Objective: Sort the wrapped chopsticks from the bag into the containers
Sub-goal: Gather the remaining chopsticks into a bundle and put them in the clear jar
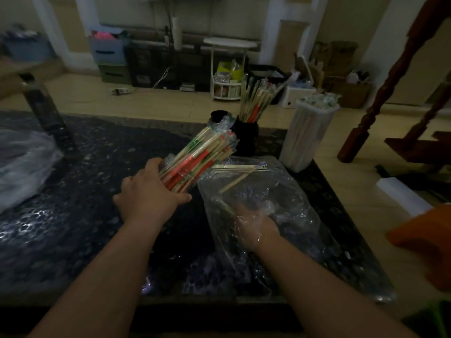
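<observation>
Because sunk in the crinkled clear plastic bag (pixel 292 186), cannot tell the grip of the right hand (pixel 256 225). Beyond, clutches in the left hand (pixel 148 193) a tilted sheaf of red-and-green wrapped bamboo chopsticks (pixel 202 154); might splay and spill short of the crowded black round cup (pixel 246 140).

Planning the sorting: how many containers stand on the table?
3: a black cup holding chopsticks, a second black cup left of it, half hidden by the bundle, and a clear tub at right.

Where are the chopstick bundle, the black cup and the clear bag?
chopstick bundle (pixel 192 159), head view, red wrappers at mid-length
black cup (pixel 247 140), head view, front wall
clear bag (pixel 290 191), head view, bare plastic near its right side
</observation>
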